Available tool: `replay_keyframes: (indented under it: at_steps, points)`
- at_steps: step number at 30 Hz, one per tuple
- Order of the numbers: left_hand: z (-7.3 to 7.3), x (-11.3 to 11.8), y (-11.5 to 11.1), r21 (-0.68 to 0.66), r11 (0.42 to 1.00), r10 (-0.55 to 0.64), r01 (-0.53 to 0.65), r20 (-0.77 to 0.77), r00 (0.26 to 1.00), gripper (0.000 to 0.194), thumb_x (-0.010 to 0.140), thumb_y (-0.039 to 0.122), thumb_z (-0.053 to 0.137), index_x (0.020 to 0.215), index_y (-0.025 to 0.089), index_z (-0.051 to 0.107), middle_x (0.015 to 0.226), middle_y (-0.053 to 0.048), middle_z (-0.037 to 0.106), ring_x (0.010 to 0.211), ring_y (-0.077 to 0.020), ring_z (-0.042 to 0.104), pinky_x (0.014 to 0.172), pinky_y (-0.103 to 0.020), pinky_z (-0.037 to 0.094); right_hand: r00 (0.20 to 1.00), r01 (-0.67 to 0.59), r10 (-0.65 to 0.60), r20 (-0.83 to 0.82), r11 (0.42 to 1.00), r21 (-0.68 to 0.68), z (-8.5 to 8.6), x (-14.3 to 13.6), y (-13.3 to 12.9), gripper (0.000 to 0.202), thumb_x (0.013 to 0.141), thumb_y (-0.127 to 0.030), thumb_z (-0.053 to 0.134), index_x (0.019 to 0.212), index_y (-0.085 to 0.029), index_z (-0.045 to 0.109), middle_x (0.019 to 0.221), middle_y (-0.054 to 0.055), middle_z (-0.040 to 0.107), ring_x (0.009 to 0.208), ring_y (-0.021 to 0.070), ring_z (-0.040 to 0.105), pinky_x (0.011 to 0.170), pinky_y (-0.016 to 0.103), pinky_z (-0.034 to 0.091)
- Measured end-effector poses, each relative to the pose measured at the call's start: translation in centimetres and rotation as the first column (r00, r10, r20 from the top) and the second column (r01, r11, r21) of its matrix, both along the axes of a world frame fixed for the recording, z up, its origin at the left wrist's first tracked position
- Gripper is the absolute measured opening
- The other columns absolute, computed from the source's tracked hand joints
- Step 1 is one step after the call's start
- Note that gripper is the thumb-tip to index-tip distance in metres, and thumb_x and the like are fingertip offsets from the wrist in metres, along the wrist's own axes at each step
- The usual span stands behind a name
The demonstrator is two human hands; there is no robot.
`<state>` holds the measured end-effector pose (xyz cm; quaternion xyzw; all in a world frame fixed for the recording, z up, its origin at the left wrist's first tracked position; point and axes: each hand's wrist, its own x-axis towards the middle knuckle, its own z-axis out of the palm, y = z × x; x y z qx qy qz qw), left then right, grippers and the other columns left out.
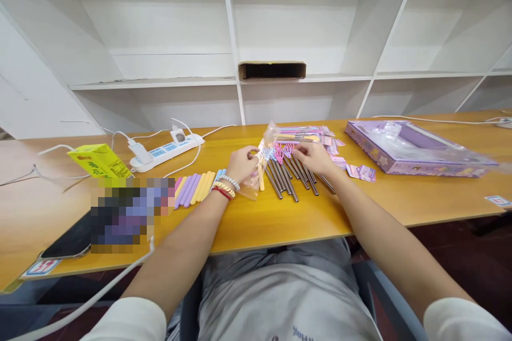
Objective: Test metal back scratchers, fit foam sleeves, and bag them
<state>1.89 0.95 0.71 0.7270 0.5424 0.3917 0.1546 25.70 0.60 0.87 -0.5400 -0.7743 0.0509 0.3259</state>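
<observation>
Bare tabletop (pixel 276 224) is running along the near edge between the 2 forearms, leaving a low way in. Metal rods (pixel 294 184) are fanning out between the left hand (pixel 241 164) and the right hand (pixel 314 157), obstructing the middle. Coloured sticks (pixel 194 189) are lying just beside the left wrist. Farther left, a power strip (pixel 168 153) and a yellow packet (pixel 100 162) are blocking passage. A purple box (pixel 394 165) is standing rightward, small cards (pixel 361 172) lying before it. White shelving (pixel 160 84) is closing off the back.
</observation>
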Motion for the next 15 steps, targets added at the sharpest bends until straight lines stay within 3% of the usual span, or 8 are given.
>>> replay_keyframes:
  at_steps: [2, 5, 10, 15]
  points:
    - [0.0, 0.1, -0.2, 0.061, 0.998, -0.014, 0.022, -0.123, 0.992, 0.032, 0.072, 0.019, 0.047, 0.097, 0.019, 0.067, 0.065, -0.001, 0.061, 0.063, -0.0139, 0.054, 0.065, -0.026, 0.042, 0.983, 0.179, -0.175, 0.060, 0.981, -0.076, -0.2, 1.8, 1.1, 0.026, 0.080, -0.034, 0.048, 0.078, -0.016, 0.066, 0.075, 0.005, 0.066, 0.069, 0.0144, 0.056, 0.061, 0.023, 0.036]
    - [-0.2, 0.3, -0.2, 0.067, 0.996, -0.038, 0.057, -0.257, 0.966, 0.036, 0.074, 0.021, 0.045, 0.104, 0.019, 0.065, 0.074, -0.003, 0.065, 0.071, -0.0161, 0.057, 0.070, -0.026, 0.042, 0.942, 0.324, -0.293, 0.166, 0.921, -0.215, -0.3, 3.5, 1.8, 0.024, 0.074, -0.036, 0.052, 0.073, -0.015, 0.066, 0.073, 0.006, 0.066, 0.069, 0.0161, 0.057, 0.057, 0.023, 0.035]
    - [-0.4, 0.4, -0.1, -0.022, 0.997, -0.083, 0.080, -0.373, 0.924, 0.037, 0.074, 0.022, 0.044, 0.104, 0.021, 0.065, 0.072, -0.003, 0.066, 0.069, -0.0182, 0.058, 0.069, -0.028, 0.042, 0.903, 0.394, -0.291, 0.316, 0.854, -0.339, -0.2, 4.0, 2.0, 0.028, 0.069, -0.041, 0.056, 0.070, -0.015, 0.066, 0.072, 0.010, 0.065, 0.068, 0.0193, 0.059, 0.055, 0.025, 0.038]
    - [-0.3, 0.6, -0.3, -0.114, 0.986, -0.149, 0.119, -0.309, 0.939, 0.036, 0.072, 0.021, 0.046, 0.103, 0.020, 0.065, 0.071, -0.002, 0.066, 0.066, -0.0172, 0.058, 0.068, -0.026, 0.043, 0.893, 0.384, -0.233, 0.386, 0.840, -0.382, -0.6, 3.6, 2.2, 0.026, 0.067, -0.037, 0.057, 0.074, -0.014, 0.066, 0.075, 0.012, 0.066, 0.071, 0.0214, 0.061, 0.056, 0.026, 0.041]
